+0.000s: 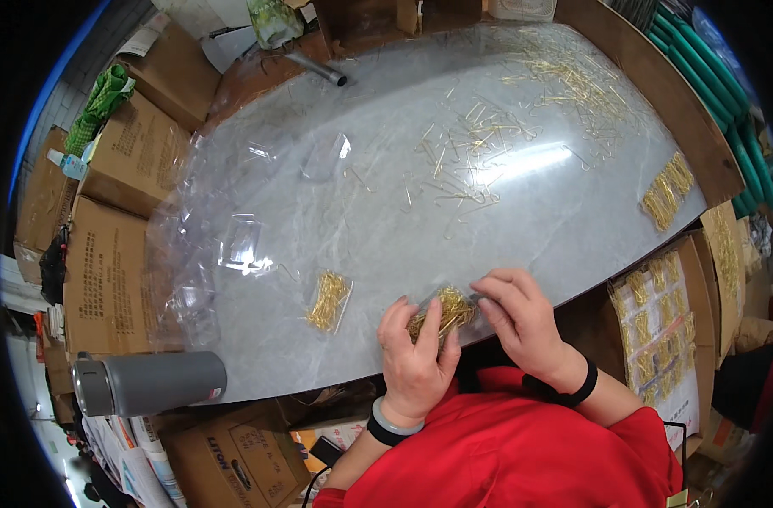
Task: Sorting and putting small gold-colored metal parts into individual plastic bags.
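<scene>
A clear plastic pack filled with gold-coloured wire hooks [447, 309] is held at the table's near edge. My left hand [416, 356] grips it from the left, fingers and thumb curled around its side. At its right end, the bent fingers and thumb of my right hand [519, 317] pinch the clear plastic. Left of my hands, another clear pack of gold hooks [328, 301] lies on the table. Loose S-shaped gold hooks [471, 144] are scattered farther off, with a denser heap [577, 80] at the far right.
Empty clear plastic packs [187, 229] pile up on the left. A grey bottle [158, 383] lies at the near left. A bundle of gold hooks [667, 191] sits by the right edge. Below it, a cardboard box [700, 313] holds filled packs. A metal tube [317, 69] lies at the back.
</scene>
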The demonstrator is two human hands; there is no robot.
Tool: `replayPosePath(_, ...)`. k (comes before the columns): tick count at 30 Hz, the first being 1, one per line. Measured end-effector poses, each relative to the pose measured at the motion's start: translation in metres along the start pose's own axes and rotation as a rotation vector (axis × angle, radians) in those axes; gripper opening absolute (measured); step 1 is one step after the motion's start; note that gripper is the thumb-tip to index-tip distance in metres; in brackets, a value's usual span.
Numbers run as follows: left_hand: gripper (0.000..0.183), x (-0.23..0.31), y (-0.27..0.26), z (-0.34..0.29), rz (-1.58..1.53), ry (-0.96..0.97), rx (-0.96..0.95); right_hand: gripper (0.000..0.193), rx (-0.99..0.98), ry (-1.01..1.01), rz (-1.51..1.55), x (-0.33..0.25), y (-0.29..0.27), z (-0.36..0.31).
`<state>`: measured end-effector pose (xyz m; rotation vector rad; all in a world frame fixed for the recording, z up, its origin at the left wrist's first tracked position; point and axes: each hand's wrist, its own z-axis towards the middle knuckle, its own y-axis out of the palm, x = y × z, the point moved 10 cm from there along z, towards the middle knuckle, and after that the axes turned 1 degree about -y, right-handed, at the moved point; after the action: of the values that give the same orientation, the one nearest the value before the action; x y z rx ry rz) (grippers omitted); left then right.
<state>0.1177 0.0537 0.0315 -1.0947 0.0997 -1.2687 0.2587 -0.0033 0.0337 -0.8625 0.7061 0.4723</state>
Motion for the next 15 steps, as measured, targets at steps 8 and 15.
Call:
replayPosePath(8, 0.048, 0.0, 0.016, -0.001, -0.079, 0.056, -0.042, 0.023, -0.041, -0.121, -0.214, -0.022, 0.002, 0.008)
replayPosePath(15, 0.035, -0.019, 0.0, -0.018, 0.062, 0.073, -0.073, 0.041, -0.118, -0.191, -0.151, -0.014, 0.032, 0.015)
